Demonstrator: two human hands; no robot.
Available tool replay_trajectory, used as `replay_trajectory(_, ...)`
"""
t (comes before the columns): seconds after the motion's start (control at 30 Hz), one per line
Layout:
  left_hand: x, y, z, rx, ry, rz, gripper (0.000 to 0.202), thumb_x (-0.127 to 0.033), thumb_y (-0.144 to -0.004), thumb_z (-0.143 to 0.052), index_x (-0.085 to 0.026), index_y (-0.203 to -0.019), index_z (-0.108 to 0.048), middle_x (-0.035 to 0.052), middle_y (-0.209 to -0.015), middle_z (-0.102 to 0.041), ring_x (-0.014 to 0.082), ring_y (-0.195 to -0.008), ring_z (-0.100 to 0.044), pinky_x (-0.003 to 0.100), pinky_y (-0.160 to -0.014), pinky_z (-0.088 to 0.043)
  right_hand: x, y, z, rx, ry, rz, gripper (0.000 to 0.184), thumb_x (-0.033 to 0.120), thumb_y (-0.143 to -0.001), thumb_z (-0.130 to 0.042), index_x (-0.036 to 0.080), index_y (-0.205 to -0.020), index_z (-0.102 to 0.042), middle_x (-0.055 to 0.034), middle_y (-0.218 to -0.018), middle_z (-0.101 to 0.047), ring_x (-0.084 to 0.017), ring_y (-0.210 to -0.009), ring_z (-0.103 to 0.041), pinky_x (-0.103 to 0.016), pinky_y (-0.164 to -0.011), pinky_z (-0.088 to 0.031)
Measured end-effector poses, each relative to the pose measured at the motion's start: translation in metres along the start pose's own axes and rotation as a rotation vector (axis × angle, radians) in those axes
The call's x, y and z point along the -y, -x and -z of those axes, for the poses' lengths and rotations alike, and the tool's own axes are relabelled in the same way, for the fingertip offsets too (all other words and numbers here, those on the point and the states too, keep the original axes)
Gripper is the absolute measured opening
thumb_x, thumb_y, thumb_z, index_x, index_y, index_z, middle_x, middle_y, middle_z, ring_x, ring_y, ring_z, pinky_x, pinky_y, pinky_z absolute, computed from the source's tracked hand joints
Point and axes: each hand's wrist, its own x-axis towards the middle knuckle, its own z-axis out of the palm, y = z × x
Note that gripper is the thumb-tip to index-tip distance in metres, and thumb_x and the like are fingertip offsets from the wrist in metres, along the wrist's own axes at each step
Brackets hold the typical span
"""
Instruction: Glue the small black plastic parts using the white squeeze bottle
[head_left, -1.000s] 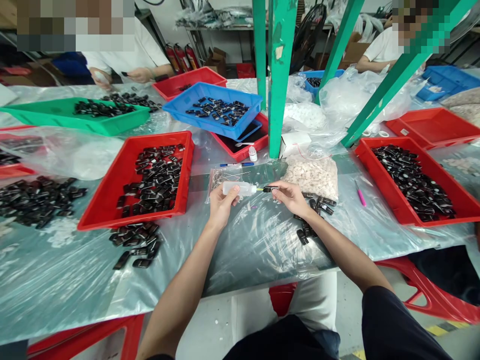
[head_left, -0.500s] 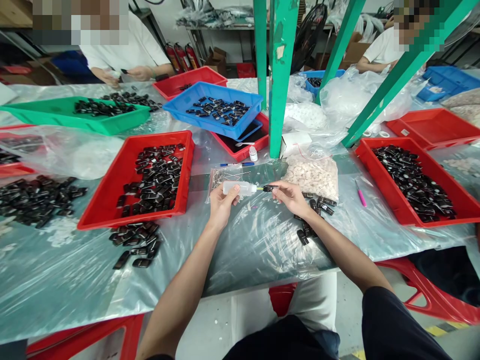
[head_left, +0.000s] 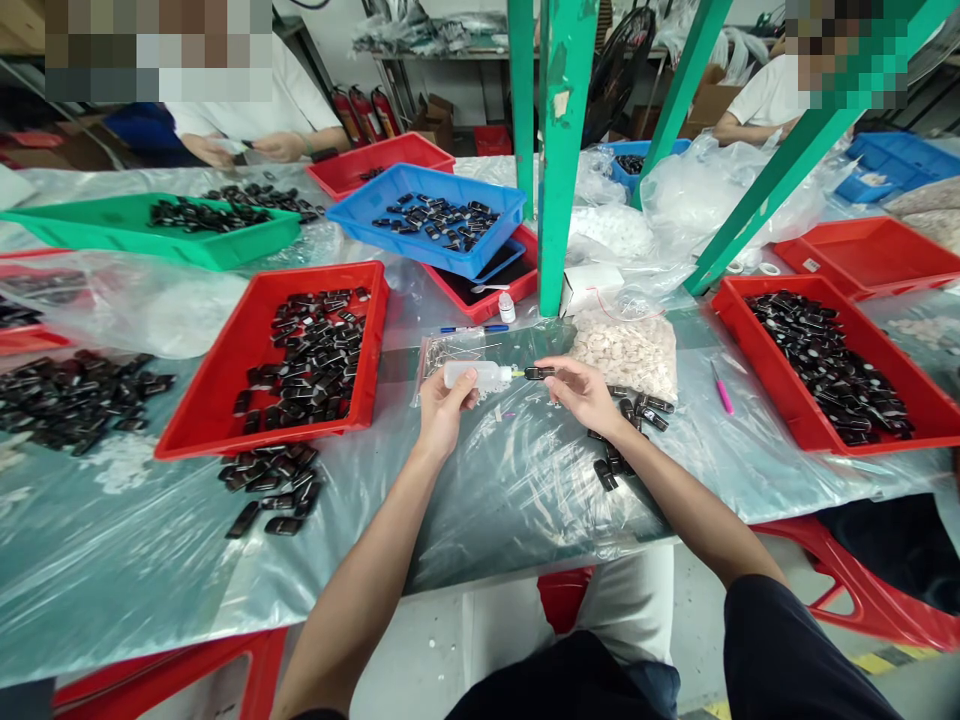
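Near the centre of the frame, the left hand [head_left: 444, 405] is closed around a translucent white bottle [head_left: 480, 376], which lies roughly level with its narrow yellowish tip towards the right. The right hand [head_left: 583, 390] pinches a small glossy black piece [head_left: 538, 373] between thumb and fingers, just to the right of that tip; whether the two touch is too small to tell. Both hands are above the plastic-covered worktop [head_left: 517, 500].

Just behind the left hand lies a clear bag [head_left: 450, 348] of thin items, with a blue pen [head_left: 474, 328] beyond it. Behind the right hand sits a bag of pale pieces [head_left: 630, 350], and loose black pieces [head_left: 637, 410] are scattered beside the right forearm. A pink tool [head_left: 721, 388] lies right of centre, near a red tray [head_left: 776, 375] of black pieces at the right of the frame.

Left of centre, another red tray [head_left: 225, 370] holds similar pieces, with a small heap [head_left: 274, 485] of them just below it. A blue tray [head_left: 360, 215] at upper centre and a green tray [head_left: 82, 225] at upper left also contain black pieces.
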Motion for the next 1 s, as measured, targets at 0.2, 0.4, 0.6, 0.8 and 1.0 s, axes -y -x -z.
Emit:
replay_trajectory(0.2, 0.0, 0.0005, -0.0005, 0.018, 0.051, 0.004, 0.046, -0.055, -0.065, -0.089, -0.015, -0.076, -0.071, -0.001, -0.061, -0.058, 0.0076, -0.051, -0.045, 0.022, -0.047, -0.033, -0.0003, -0.0004, -0.0007, -0.024, -0.006, 0.023, 0.036, 0.05, -0.094, -0.069, 0.022, -0.117, -0.07, 0.0016, -0.07, -0.059, -0.013, -0.06, -0.055, -0.027, -0.058, -0.045)
replay_trajectory(0.4, -0.0007, 0.0015, -0.0015, 0.021, 0.089, 0.03, 0.046, -0.054, -0.064, -0.09, -0.014, -0.077, -0.07, -0.0001, -0.065, -0.059, 0.0075, -0.052, -0.047, 0.022, -0.048, -0.035, -0.0008, -0.0003, -0.0009, -0.035, 0.006, 0.046, 0.036, 0.049, -0.093, -0.069, 0.021, -0.115, -0.069, -0.001, -0.08, -0.064, -0.013, -0.063, -0.056, -0.027, -0.058, -0.045)
replay_trajectory(0.6, -0.0011, 0.0021, -0.0016, 0.038, 0.075, 0.044, 0.049, -0.056, -0.064, -0.09, -0.014, -0.079, -0.07, -0.0003, -0.063, -0.059, 0.0078, -0.051, -0.048, 0.022, -0.047, -0.034, -0.0022, 0.0016, -0.0019, -0.071, 0.059, 0.038, 0.034, 0.048, -0.094, -0.066, 0.022, -0.116, -0.069, -0.0006, -0.076, -0.063, -0.015, -0.064, -0.059, -0.029, -0.06, -0.046)
replay_trajectory(0.8, -0.0011, 0.0013, -0.0007, 0.055, 0.047, 0.018, 0.05, -0.057, -0.064, -0.09, -0.014, -0.082, -0.071, -0.0004, -0.061, -0.059, 0.0078, -0.049, -0.049, 0.022, -0.047, -0.034, -0.0017, 0.0024, -0.0028, -0.103, 0.094, 0.069, 0.033, 0.047, -0.095, -0.066, 0.021, -0.115, -0.069, -0.0018, -0.079, -0.064, -0.015, -0.065, -0.058, -0.03, -0.06, -0.046)
replay_trajectory(1.0, -0.0025, 0.0019, -0.0015, 0.068, 0.031, -0.011, 0.05, -0.057, -0.065, -0.089, -0.014, -0.086, -0.073, 0.0011, -0.067, -0.064, 0.0078, -0.051, -0.05, 0.022, -0.048, -0.036, 0.0003, 0.0017, -0.0024, -0.103, 0.085, 0.075, 0.032, 0.047, -0.095, -0.066, 0.021, -0.115, -0.07, -0.0028, -0.084, -0.066, -0.014, -0.063, -0.057, -0.029, -0.058, -0.045)
